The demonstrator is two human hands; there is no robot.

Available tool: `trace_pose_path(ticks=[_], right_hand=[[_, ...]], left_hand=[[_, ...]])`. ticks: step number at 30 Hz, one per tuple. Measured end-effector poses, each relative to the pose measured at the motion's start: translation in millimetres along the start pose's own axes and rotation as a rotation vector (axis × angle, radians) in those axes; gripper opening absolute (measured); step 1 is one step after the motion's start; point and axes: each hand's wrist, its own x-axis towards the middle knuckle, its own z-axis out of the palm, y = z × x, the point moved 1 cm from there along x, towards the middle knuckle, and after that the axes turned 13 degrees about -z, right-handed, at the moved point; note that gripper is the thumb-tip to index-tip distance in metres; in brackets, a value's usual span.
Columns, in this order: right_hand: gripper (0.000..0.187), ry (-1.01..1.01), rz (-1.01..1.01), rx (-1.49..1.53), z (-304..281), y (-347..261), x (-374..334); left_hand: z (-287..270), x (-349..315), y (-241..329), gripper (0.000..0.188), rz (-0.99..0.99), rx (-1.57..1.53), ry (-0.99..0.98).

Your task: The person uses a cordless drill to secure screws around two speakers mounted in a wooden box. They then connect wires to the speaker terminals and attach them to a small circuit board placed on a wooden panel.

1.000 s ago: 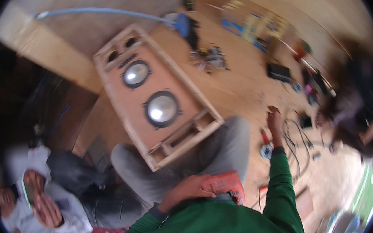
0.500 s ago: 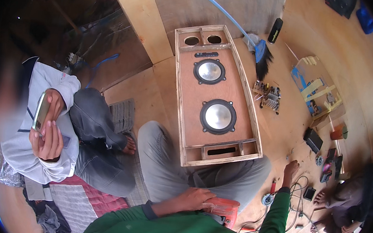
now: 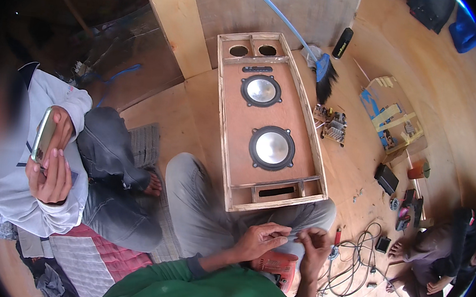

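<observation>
Now the right hand [image 3: 314,247] has swung in from the right to meet the left hand [image 3: 263,240], which has left the red power tool [image 3: 277,263], so both seem free for close work together. Their fingertips bunch; whether they pinch anything I cannot tell. Ahead, the wooden speaker cabinet [image 3: 255,121] lies with its near end over the legs [image 3: 190,201].

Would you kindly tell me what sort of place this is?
Probably a makeshift workshop: a speaker box, a red power tool and a circuit board are in view.
</observation>
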Motion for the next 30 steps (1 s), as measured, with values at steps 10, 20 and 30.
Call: trace_pose_path(ticks=[10,20,30], right_hand=[[0.027,0.124,0.259,0.069,28,-29,-50],[0.043,0.010,0.000,-0.994,-9,-16,-91],[0.081,-0.340,0.199,-1.134,-46,11,-120]], left_hand=[[-14,0,-5,0.019,0.181,0.113,-0.168],[-32,-20,-37,0.018,0.123,0.604,0.127],[-24,-19,-65,0.015,0.307,0.962,0.301]])
